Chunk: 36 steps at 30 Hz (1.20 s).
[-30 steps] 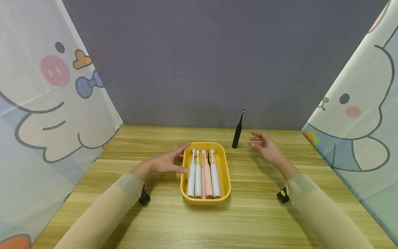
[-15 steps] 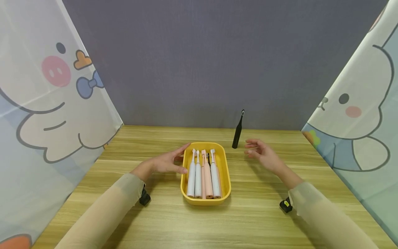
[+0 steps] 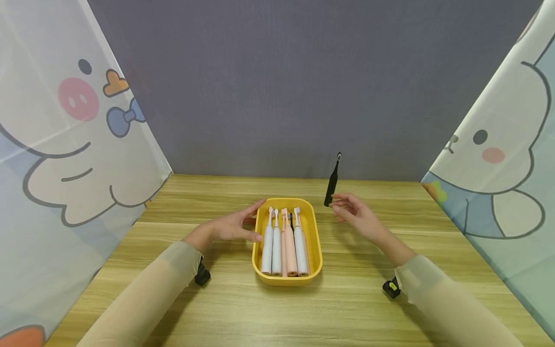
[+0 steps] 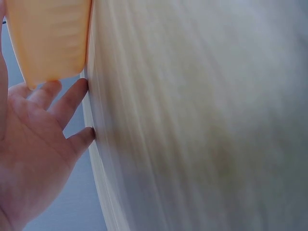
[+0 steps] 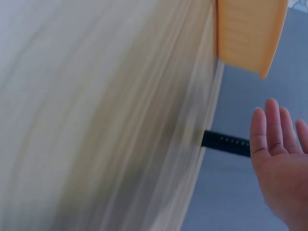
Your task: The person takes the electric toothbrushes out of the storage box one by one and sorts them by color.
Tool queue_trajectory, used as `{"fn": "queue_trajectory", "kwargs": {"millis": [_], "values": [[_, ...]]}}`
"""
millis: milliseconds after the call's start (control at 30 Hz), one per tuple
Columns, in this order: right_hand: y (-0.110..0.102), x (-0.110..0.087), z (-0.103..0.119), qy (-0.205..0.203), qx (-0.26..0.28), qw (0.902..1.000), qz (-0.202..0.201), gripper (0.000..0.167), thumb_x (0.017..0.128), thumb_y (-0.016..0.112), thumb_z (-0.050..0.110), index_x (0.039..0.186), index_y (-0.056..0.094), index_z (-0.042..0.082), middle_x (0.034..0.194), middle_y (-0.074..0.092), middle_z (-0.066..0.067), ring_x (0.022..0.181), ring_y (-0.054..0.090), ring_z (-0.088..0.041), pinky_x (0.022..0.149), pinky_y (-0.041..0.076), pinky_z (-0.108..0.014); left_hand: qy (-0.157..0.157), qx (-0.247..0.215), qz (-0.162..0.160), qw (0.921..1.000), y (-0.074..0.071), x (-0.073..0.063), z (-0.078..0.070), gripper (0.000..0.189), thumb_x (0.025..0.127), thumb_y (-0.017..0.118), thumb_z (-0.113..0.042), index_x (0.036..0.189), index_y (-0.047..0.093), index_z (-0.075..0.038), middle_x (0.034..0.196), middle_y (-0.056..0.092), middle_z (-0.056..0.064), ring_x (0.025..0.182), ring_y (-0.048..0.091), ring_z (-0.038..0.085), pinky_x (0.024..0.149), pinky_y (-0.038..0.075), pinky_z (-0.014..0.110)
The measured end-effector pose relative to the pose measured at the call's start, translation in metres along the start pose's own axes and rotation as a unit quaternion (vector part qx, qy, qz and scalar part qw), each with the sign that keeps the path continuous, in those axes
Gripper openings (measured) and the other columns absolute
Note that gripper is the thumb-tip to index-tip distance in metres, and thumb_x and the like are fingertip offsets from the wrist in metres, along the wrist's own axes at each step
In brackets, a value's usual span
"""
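A black electric toothbrush stands upright on the wooden table, right of and behind a yellow basket. Beside its lower handle is my right hand, fingers extended, the fingertips very close to it. In the right wrist view the handle is partly hidden behind the fingers; contact is hard to tell. My left hand rests with spread fingers against the basket's left side, seen too in the left wrist view, where the fingers touch the orange-looking wall. Several toothbrushes, white, pink and one black, lie inside the basket.
The wooden table runs back to a grey panel. Cloth with cartoon animals hangs at the left and right. Each wrist wears a small black device, one by the left sleeve.
My right hand has come down slightly and moved left, closing on the standing black toothbrush. The left hand, the basket and the toothbrushes stay where they were.
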State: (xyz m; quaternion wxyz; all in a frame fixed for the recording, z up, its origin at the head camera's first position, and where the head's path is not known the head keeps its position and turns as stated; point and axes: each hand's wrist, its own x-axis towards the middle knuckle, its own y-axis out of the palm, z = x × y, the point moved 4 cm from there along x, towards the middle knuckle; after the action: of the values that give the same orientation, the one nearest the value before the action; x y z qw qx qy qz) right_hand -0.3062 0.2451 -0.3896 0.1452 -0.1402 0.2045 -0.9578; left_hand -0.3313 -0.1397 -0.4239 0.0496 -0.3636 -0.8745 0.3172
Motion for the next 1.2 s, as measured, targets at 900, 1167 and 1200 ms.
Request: {"fn": "queue_trajectory", "kwargs": {"millis": [900, 1167, 1200], "values": [[0.06, 0.036, 0.046, -0.018, 0.033, 0.9987, 0.034, 0.055, 0.106, 0.074, 0.017, 0.156, 0.054, 0.012, 0.142, 0.065, -0.019, 0.115, 0.065, -0.026, 0.09, 0.058, -0.026, -0.007, 0.001, 0.0, 1.0, -0.001, 0.0, 0.002, 0.125, 0.089, 0.087, -0.06, 0.177, 0.0, -0.042, 0.187, 0.01, 0.009, 0.165, 0.034, 0.042, 0.129, 0.03, 0.073], [0.082, 0.046, 0.048, -0.025, 0.023, 0.9982, 0.049, 0.055, 0.106, 0.074, 0.02, 0.157, 0.054, 0.011, 0.145, 0.063, -0.025, 0.116, 0.064, -0.027, 0.094, 0.056, -0.032, -0.002, -0.008, 0.002, 1.0, 0.0, 0.002, 0.002, 0.126, 0.09, 0.087, -0.059, 0.178, 0.0, -0.04, 0.186, 0.014, 0.01, 0.164, 0.034, 0.043, 0.129, 0.031, 0.073], [0.085, 0.047, 0.048, -0.025, 0.022, 0.9981, 0.053, 0.055, 0.107, 0.074, 0.02, 0.157, 0.054, 0.011, 0.145, 0.063, -0.026, 0.116, 0.064, -0.027, 0.095, 0.056, -0.033, -0.001, -0.009, 0.003, 1.0, 0.0, 0.002, 0.002, 0.126, 0.09, 0.087, -0.059, 0.178, 0.0, -0.039, 0.186, 0.014, 0.01, 0.164, 0.034, 0.043, 0.129, 0.031, 0.073]]}}
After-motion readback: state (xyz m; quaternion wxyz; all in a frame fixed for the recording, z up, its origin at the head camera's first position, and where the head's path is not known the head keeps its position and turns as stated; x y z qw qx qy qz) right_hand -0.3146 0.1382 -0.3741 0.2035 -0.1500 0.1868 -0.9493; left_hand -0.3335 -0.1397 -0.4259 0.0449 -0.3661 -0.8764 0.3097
